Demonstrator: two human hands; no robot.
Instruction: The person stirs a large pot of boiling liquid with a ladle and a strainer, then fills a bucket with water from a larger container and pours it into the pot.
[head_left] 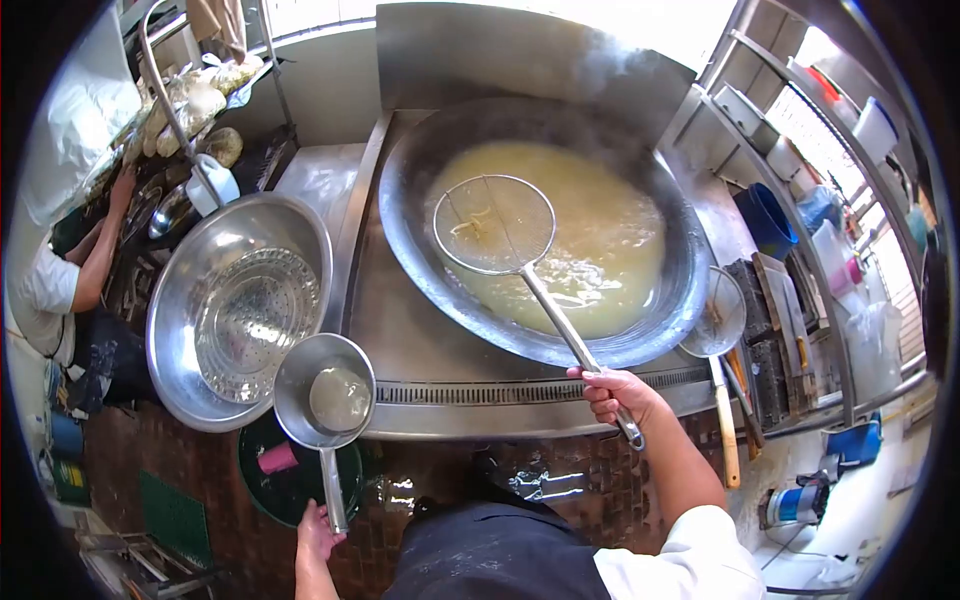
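My right hand [618, 395] is closed on the metal handle of a round wire skimmer [510, 215]. A few pale strips lie in its mesh, over the large wok [415, 235] of cloudy yellowish liquid [600, 230]. At lower left my left hand [318, 532] has its fingers round the end of a metal ladle's [290, 385] handle. Some cloudy liquid [340, 399] lies in the ladle's bowl. That bowl overlaps the edge of a wide steel basin [170, 320] holding a perforated metal piece [258, 320].
A dark green tub [260, 495] with a pink item [277, 459] stands below the ladle. Another strainer [718, 320] rests right of the wok, near a blue bucket [765, 220] and shelves. At far left another person's arm [105, 235] reaches toward a cluttered counter. Steam rises behind the wok.
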